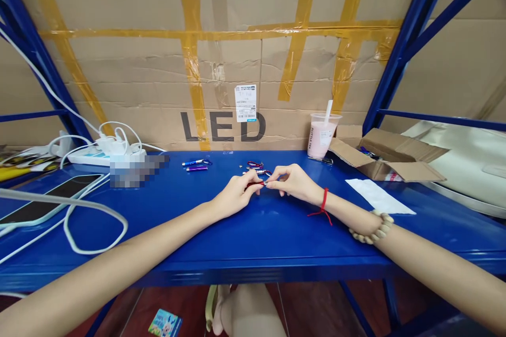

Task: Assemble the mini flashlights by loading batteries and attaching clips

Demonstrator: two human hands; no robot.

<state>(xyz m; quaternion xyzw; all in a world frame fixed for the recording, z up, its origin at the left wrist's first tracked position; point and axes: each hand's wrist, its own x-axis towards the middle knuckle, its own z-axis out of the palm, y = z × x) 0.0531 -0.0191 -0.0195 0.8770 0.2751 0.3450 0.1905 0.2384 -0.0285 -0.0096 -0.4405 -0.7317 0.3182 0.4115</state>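
Observation:
My left hand [238,193] pinches a slim red keychain flashlight [255,184] above the blue shelf top. At the flashlight's silver end, the fingertips of my right hand [293,182] are closed; whether that end is a separate piece is too small to tell. Just behind the hands lie a silver tube with a clip [260,172] and another red piece with a clip [255,164], both partly hidden. Farther left are a blue keychain flashlight [192,162] with a dark clip and a purple tube [196,169].
A cup of pink drink [322,137] with a straw stands at the back right, by an open cardboard box [391,155] and a white tissue [379,196]. Leftward are a phone [51,197], white cables [75,242] and a power strip [89,156]. Behind rises a taped cardboard panel [154,73].

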